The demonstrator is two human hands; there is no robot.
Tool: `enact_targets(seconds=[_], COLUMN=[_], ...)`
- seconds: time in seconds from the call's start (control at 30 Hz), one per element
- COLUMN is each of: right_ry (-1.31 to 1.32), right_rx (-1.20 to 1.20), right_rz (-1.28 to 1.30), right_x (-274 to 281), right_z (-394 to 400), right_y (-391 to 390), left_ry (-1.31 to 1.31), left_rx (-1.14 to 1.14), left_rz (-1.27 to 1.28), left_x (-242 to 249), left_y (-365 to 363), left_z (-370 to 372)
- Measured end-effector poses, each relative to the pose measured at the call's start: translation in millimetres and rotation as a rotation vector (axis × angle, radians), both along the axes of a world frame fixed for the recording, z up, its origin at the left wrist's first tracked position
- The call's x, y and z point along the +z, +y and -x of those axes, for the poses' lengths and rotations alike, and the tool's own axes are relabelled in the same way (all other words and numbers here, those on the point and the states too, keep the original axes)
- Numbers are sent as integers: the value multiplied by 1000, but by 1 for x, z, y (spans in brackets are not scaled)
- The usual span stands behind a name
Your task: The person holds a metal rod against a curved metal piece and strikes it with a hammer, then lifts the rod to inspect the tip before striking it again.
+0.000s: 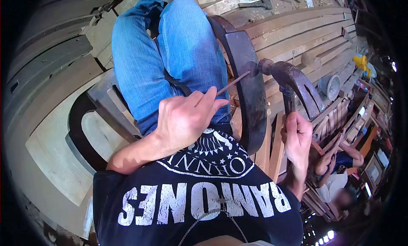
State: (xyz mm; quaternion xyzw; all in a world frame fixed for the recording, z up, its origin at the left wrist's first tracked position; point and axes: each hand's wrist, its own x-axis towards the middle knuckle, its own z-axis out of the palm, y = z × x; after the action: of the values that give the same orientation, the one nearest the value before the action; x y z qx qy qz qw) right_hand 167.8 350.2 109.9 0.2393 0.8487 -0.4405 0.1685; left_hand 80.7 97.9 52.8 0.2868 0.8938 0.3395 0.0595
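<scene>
My left hand (187,116) is closed around a thin brown rod (234,82) that looks like a metal punch or long nail. The rod's tip overlaps the face of a dark, curved wooden piece (248,89) beside my leg. My right hand (297,135) grips a claw hammer (297,80) by its handle, head up. The hammer's striking face is right by the dark wooden piece, a little beyond the rod's tip. My jeans-clad legs (182,42) are left of the piece.
Long wooden planks (297,33) lie to the right. A tool with a dark head (266,0) is on the floor at the top. A yellow object (360,60) and a round pale container (330,87) sit farther right. Another person (335,178) is at lower right. A dark curved frame (76,127) stands at left.
</scene>
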Motion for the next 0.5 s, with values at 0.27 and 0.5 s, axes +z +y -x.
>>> enact_targets(seconds=[0.27, 0.5], right_ry=[22, 18], right_rx=[-3, -28], right_rz=[21, 30], right_x=[2, 0], right_z=[4, 1], right_y=[-4, -2], left_ry=[11, -79], left_rx=[-5, -31], left_rz=[-7, -100], left_x=[0, 0], left_y=[4, 4], left_z=[-1, 0])
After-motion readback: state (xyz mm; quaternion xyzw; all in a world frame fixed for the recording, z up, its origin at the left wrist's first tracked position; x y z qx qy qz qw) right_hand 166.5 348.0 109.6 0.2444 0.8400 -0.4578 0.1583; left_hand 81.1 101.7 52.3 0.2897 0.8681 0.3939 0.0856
